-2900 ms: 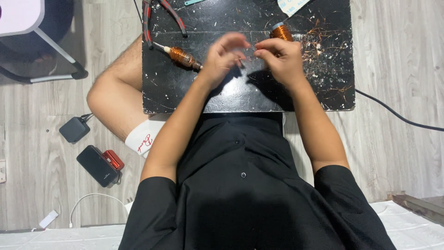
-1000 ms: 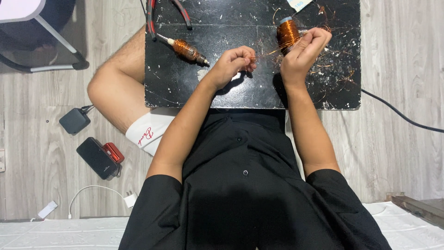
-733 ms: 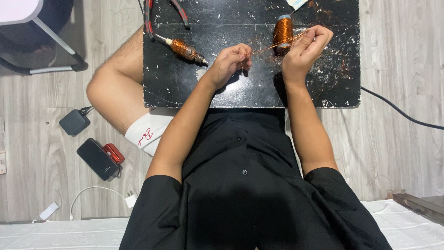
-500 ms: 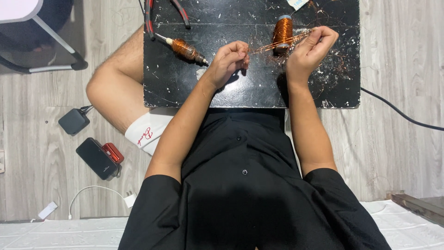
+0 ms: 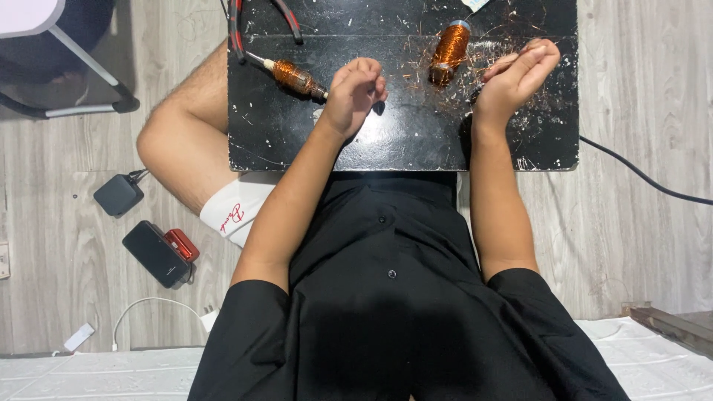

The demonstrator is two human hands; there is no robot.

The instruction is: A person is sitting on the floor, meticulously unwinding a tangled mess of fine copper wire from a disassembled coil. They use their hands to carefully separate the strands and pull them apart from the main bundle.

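Board: a flat, rectangular black work board (image 5: 297, 141), its matt surface scratched and flecked with white marks, lies on the pale grey wood-grain floor (image 5: 639, 89) across the person's lap.
Left hand: the left hand (image 5: 355, 90) hovers over the middle of the board, fingers curled together into a loose fist; whether it pinches anything cannot be told.
Right hand: the right hand (image 5: 516, 73) is raised over the right part of the board, fingers bent and closed towards the thumb; a wire between them is too fine to confirm.
Spool: a cylindrical spool of shiny copper wire (image 5: 448, 52) lies tilted on the far part of the board, between the two hands and nearer the right one, touching neither.
Scraps: thin copper wire clippings (image 5: 553, 111) lie scattered around the spool and the right hand.
Armature: a small rotor wound with copper wire on a steel shaft (image 5: 295, 76) lies left of the left hand.
Pliers: red-and-black handled pliers (image 5: 238, 30) rest at the far left edge of the board.
Floor items: a dark square power adapter (image 5: 118, 194), a black slab-shaped phone (image 5: 153, 252) with a small glossy red box (image 5: 181, 244) just beside it, and a white cable (image 5: 148, 303) lie to the left.
Sock: a white ribbed sock (image 5: 236, 209) carries small red lettering.
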